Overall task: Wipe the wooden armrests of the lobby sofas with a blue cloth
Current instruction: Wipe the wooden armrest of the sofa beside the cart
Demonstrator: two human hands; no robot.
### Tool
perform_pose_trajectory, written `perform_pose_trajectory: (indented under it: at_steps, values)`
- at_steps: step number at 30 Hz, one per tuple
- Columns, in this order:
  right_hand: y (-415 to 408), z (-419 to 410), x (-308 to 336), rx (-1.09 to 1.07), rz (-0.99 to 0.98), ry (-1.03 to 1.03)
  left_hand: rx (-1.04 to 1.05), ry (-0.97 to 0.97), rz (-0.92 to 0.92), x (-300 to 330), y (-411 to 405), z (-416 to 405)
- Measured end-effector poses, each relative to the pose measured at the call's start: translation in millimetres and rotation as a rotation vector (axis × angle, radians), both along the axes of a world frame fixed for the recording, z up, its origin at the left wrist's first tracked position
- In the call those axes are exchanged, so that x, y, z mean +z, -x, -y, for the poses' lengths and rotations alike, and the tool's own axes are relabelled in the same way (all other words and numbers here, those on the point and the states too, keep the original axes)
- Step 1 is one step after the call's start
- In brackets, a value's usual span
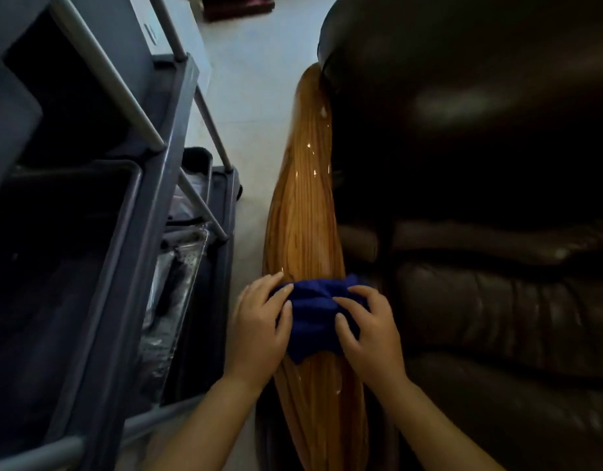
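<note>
A person leans over a dark brown leather sofa (480, 232) in a dim lobby, both bare hands pressed onto a bunched blue cloth (318, 312) that lies across the glossy wooden armrest (303, 212). The left hand (259, 326) grips the cloth's left side, its fingers curled over the fabric and its fingertips reaching the bare wood just beyond; the right hand (369, 329) clamps the cloth's right side, fingers bent and digging into the folds. The two hands sit close together, parted only by a band of cloth. The cloth rests on the nearer half of the armrest, draped from edge to edge, while the long grain of the wood runs away toward the sofa's rounded back, where small bright glints dot the varnish. Just left of the armrest, across a strip of pale tiled floor (256, 79), stands a grey housekeeping cart (147, 205) with metal uprights and a deep dark bin (65, 253).
</note>
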State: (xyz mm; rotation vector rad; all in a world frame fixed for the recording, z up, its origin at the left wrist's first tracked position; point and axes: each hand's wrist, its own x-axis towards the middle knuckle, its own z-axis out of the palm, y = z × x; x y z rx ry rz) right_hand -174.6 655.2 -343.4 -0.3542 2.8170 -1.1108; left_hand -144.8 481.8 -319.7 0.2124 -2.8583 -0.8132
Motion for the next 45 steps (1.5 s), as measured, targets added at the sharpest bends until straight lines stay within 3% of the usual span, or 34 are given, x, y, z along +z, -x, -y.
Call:
perform_pose_trajectory:
  at_steps: [3, 6, 10, 13, 18, 21, 23, 26, 31, 38, 45]
  values:
    - [-11.9, 6.5, -1.5, -0.115, -0.062, 0.039, -0.008, 0.064, 0.131, -12.3, 3.3, -20.8]
    - [-10.1, 17.4, -5.1, -0.25, -0.04, -0.072, 0.12, 0.088, 0.233, -27.4, 3.3, -32.5]
    - [13.7, 43.8, -11.7, -0.336, 0.196, -0.114, 0.19, 0.097, 0.221, -36.8, 13.2, -36.2]
    - [28.0, 54.2, -14.7, -0.374, 0.141, -0.057, 0.174, 0.093, 0.177, -37.0, 25.7, -34.0]
    - [89.8, 68.5, -14.5, -0.29, -0.055, -0.063, 0.164, 0.082, 0.076, -39.7, 74.6, -15.5]
    - [120.7, 77.7, -4.4, -0.27, -0.067, -0.082, 0.159, 0.074, 0.054, -26.3, 112.5, -3.3]
    - [114.3, 72.0, -2.5, -0.247, -0.097, -0.072, 0.131, 0.075, 0.037, -16.5, 116.1, 2.3]
    - [75.4, 55.7, -11.8, -0.002, -0.13, -0.057, -0.011, 0.03, 0.05, -17.3, 81.2, 8.7]
    - [70.5, 49.8, -24.2, 0.122, -0.064, -0.146, -0.219, 0.04, 0.262, -31.5, 62.9, 20.4]
    - [120.2, 62.0, -12.4, 0.121, -0.022, -0.123, -0.298, 0.143, 0.282, -16.0, 125.3, 32.8]
    - [213.2, 85.3, -3.2, 0.09, 0.073, -0.064, -0.348, 0.032, 0.269, -7.1, 227.1, 51.8]
